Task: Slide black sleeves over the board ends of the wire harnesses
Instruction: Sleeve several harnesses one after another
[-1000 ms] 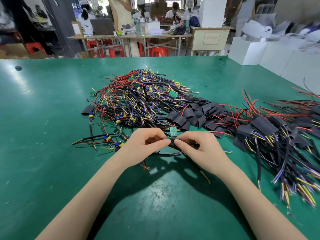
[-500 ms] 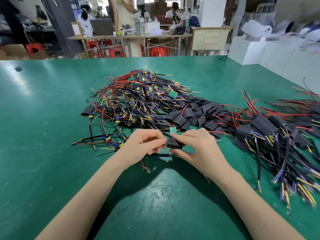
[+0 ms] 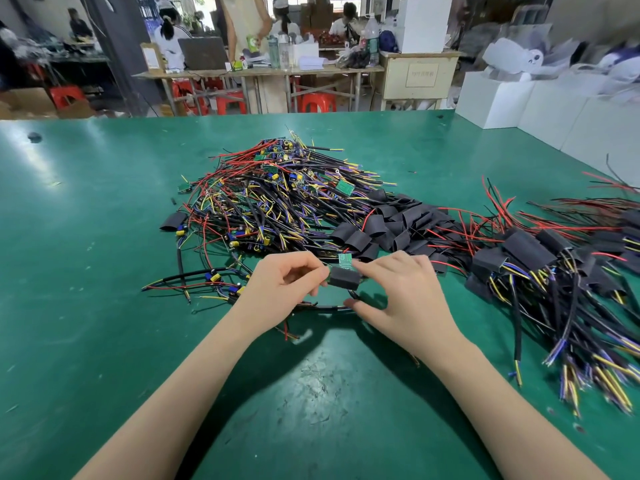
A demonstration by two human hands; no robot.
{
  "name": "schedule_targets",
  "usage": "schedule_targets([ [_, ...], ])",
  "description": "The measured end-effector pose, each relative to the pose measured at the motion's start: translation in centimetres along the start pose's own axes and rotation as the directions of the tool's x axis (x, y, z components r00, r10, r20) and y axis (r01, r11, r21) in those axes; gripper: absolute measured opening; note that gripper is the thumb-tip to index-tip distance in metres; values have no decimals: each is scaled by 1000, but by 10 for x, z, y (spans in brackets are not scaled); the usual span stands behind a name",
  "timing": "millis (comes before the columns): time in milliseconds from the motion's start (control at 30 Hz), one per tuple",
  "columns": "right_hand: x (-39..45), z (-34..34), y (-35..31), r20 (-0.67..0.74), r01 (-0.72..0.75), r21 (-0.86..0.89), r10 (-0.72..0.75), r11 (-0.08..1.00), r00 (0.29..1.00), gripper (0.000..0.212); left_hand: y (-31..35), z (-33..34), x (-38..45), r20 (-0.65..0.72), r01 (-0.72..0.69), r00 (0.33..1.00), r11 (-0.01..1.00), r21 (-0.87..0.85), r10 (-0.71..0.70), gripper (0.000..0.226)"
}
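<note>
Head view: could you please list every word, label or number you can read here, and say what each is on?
None can be read.
Sign on the beige cabinet: characters, too blurred.
Green can on the far table: print too small.
Small green board above the black sleeve: no legible marking.

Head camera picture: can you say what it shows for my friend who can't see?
Two hands hold a black sleeve partly over a small green board, the left hand and right hand pinching it above a green table. Loose wire harnesses are heaped behind.
</note>
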State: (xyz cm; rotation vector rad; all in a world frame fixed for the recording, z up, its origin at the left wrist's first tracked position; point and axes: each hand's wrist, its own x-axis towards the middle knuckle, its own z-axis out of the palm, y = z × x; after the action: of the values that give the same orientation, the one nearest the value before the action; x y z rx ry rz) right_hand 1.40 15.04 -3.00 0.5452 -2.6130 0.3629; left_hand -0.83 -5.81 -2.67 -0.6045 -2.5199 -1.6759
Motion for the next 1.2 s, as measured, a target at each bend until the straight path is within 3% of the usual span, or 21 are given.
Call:
schedule_targets([
  [100, 0, 3, -4, 11, -9, -40, 9, 999, 1000, 37, 4, 5, -1, 4, -4, 1000, 999, 39, 4, 21],
  [233, -1, 1, -4, -102, -82, -84, 73, 993, 992, 19, 7, 5, -1, -44, 0, 999, 999, 46, 2, 20],
  [400, -1, 3, -11, -72, -50, -167, 38, 985, 997, 7, 7, 6, -3, -41, 1, 999, 999, 43, 1, 18],
  [1033, -3, 8, -20, 90, -128, -100, 138, 987, 986, 24, 3, 9, -3, 36, -97, 995, 988, 116, 93, 16],
  [1200, -1, 5, -18, 32, -179, -37, 180, 983, 983, 24, 5, 7, -1, 24, -41, 999, 996, 77, 39, 14],
])
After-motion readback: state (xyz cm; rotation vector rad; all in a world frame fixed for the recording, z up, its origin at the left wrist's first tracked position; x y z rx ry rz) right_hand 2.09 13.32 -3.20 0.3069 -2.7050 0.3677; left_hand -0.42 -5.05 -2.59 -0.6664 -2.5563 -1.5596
